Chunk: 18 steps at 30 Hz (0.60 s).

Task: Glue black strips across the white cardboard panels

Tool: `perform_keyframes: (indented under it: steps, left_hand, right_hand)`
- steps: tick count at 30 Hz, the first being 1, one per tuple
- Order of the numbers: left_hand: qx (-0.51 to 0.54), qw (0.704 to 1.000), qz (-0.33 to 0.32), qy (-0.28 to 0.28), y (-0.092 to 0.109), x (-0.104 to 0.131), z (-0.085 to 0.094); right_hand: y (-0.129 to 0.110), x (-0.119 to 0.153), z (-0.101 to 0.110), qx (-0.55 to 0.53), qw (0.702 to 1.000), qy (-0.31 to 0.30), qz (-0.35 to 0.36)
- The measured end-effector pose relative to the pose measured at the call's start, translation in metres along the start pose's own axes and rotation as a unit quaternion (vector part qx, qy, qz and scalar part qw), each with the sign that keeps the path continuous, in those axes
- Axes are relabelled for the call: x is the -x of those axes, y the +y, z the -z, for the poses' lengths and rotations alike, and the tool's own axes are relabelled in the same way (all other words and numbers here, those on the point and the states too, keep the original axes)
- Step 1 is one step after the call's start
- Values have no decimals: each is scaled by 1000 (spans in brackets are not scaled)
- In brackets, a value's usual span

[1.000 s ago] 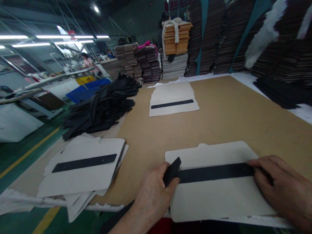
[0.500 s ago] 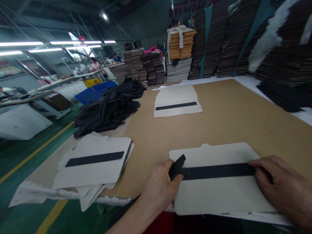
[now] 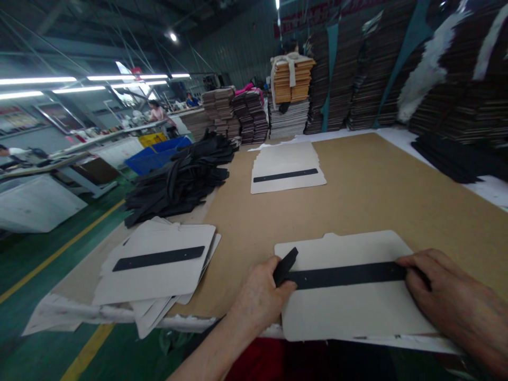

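Observation:
A pale board [image 3: 349, 312] lies on the brown table surface in front of me, with a black strip [image 3: 349, 275] laid across its middle. At the strip's left end my left hand [image 3: 262, 291] is closed around a small bundle of black strips [image 3: 284, 265], whose tips stick up between thumb and fingers. My right hand [image 3: 440, 286] pinches the right end of the strip against the board; its fingertips partly hide that end.
Left, a fanned stack of pale boards [image 3: 159, 286] bears a black strip. Another pale stack [image 3: 288, 156] lies farther back. Black strips [image 3: 178, 180] are heaped at the left edge, black pieces [image 3: 448, 156] at right. Tall stacks [image 3: 291, 79] stand behind; people sit far left.
Both hands keep their holds on the black pieces. My right hand and the strip's right end appear slightly farther left and higher as the whole view shifts a little.

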<state>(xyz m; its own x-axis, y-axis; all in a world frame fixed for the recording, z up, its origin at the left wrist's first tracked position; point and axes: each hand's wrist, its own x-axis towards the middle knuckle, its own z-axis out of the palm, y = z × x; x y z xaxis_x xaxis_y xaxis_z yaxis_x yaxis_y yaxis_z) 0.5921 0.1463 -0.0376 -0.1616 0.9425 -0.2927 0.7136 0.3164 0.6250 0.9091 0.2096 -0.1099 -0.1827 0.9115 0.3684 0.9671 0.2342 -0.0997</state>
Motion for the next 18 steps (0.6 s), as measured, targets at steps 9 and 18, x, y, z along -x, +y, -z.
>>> perform_keyframes:
  steps: [9, 18]
  left_hand:
    - [-103, 986, -128, 39, 6, 8, -3]
    - [-407, 892, -192, -47, 21, 26, -12]
  right_hand:
    - [-9, -3, 22, 57, 994, -69, 67]
    - [-27, 4, 54, 114, 972, -129, 161]
